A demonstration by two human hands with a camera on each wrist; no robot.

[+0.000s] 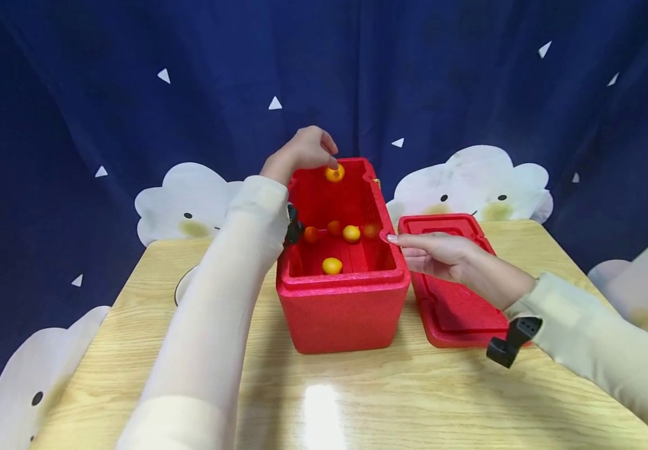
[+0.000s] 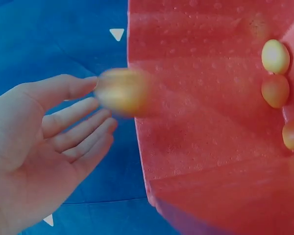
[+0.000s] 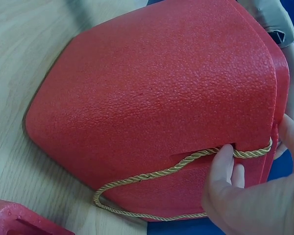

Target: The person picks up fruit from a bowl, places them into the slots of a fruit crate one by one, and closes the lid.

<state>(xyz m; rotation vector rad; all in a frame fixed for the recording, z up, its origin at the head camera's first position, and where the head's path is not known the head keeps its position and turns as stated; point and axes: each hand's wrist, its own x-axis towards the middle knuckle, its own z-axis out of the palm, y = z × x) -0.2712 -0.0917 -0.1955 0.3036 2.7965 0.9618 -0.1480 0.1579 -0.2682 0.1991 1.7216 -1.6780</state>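
Observation:
A deep red foam box (image 1: 343,319) stands on the table with its top uncovered. Over its far end is my left hand (image 1: 309,147), fingers loosely extended. Just off the fingertips hangs a small yellow-orange fruit (image 1: 335,172), blurred in the left wrist view while the hand looks sharp. On the box floor lie a yellow fruit (image 1: 332,266), another yellow one (image 1: 351,234) and an orange one (image 1: 310,235). My right hand (image 1: 438,250) grips the box's right rim, thumb on top and fingers against the outer wall, touching a gold twisted cord (image 3: 157,174).
To the right of the box, a red lid (image 1: 453,306) lies on the wooden table (image 1: 357,400). A pale round object (image 1: 184,284) is partly hidden behind my left sleeve. Behind the table hangs a dark blue curtain (image 1: 324,69) with white clouds.

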